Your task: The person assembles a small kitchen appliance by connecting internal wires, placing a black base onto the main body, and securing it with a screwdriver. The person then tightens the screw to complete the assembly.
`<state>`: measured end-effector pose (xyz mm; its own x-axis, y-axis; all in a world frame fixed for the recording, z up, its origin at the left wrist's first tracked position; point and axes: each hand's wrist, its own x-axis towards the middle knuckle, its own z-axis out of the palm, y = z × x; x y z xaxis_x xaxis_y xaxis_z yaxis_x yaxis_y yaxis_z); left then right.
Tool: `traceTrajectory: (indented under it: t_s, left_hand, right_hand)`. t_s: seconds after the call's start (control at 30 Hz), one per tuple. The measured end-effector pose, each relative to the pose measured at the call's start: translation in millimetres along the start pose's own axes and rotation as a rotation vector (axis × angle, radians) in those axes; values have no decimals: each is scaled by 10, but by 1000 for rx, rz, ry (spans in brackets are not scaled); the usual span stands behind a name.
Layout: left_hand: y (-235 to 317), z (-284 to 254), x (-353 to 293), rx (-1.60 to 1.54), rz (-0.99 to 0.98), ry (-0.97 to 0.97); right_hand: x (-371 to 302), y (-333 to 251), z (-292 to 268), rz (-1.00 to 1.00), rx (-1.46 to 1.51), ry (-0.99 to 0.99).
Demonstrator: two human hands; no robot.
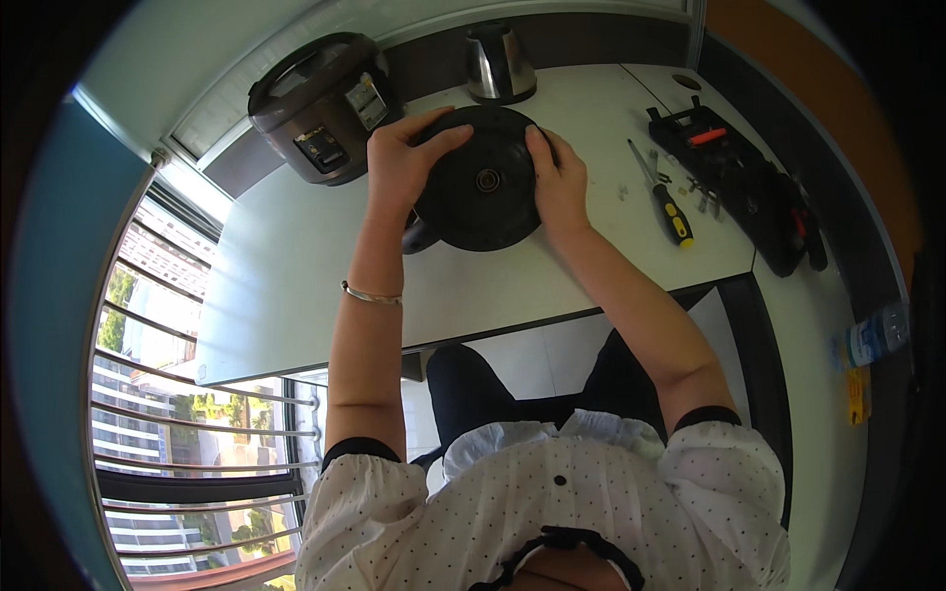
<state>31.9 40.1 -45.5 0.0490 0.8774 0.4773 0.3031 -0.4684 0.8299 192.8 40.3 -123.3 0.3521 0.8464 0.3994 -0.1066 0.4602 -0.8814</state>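
Observation:
Both hands hold an electric kettle (478,212) bottom up over the white table. Its round black underside faces me, with a small ringed socket at the centre, and part of a black handle sticks out at the lower left. My left hand (402,163) is closed on the left rim, thumb lying on the underside. On the right rim my right hand (560,182) is closed too, its thumb on the near face and its other fingers mostly hidden. To the right of it lies a screwdriver (672,212) with a black and yellow handle.
A brown rice cooker (320,113) stands at the back left, beside a silver and black metal jug (498,64). An open black tool case (739,167) lies at the right, small metal bits (705,192) near it. A plastic bottle (877,335) lies far right. The white table's (473,300) front edge faces me.

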Motion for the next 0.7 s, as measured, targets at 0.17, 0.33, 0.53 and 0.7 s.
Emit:
traceTrajectory:
  t_s: [0.17, 0.33, 0.53, 0.7]
  left_hand:
    - [-6, -228, 65, -112, -89, -19]
    - [-4, -333, 62, -134, -91, -39]
    - [-38, -349, 98, -153, -58, -56]
    - [-61, -381, 95, -95, -8, -92]
  right_hand:
    - [45, -203, 107, -5, -200, -45]
    - [62, -340, 164, 10, -363, -104]
    - [126, -343, 194, -61, -438, -107]
    - [121, -309, 217, -96, -451, -95]
